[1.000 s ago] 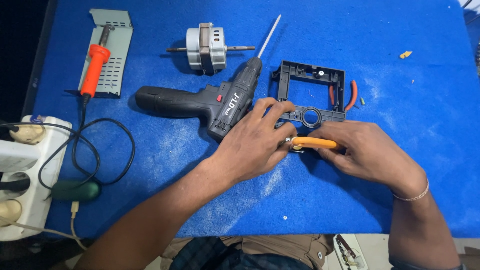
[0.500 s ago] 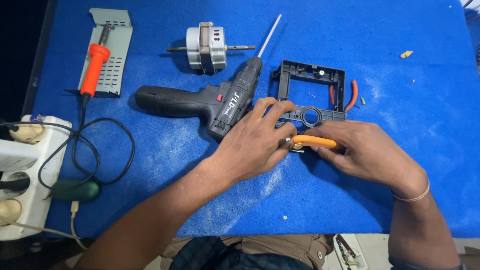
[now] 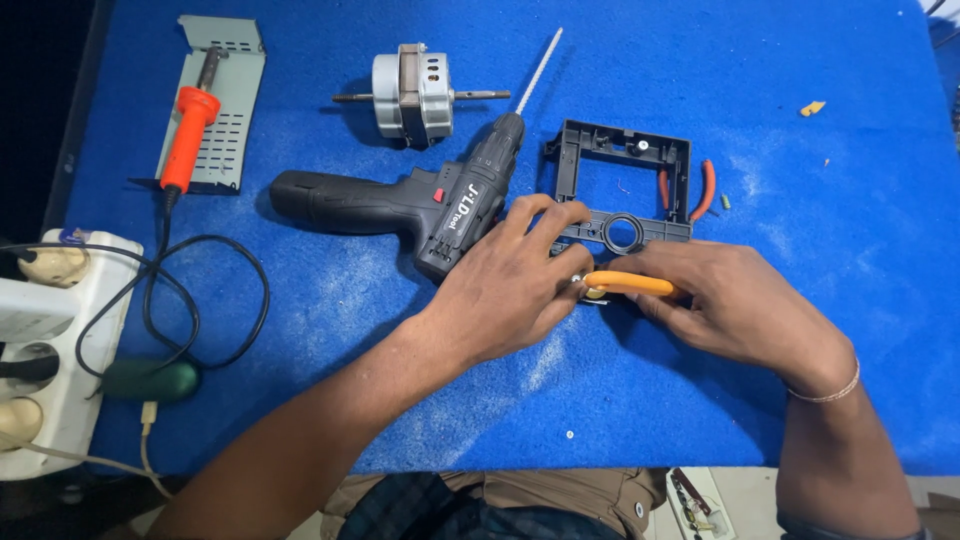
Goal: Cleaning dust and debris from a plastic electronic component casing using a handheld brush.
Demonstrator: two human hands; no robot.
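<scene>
Orange tool (image 3: 632, 284) btwn left hand (image 3: 505, 295) & right hand (image 3: 735, 310)

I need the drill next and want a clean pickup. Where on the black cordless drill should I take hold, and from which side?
Probably best to grip the black cordless drill by its long handle, the part pointing toward the table's left edge. It lies flat and nothing covers it, so come down from above on that side. The chuck end is crowded: the left hand and the dark plastic frame sit right beside it.

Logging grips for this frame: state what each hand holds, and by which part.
The right hand grips an orange-handled tool by its handle. The left hand rests by the tool's tip and the black frame; whether it holds anything cannot be told.
</scene>
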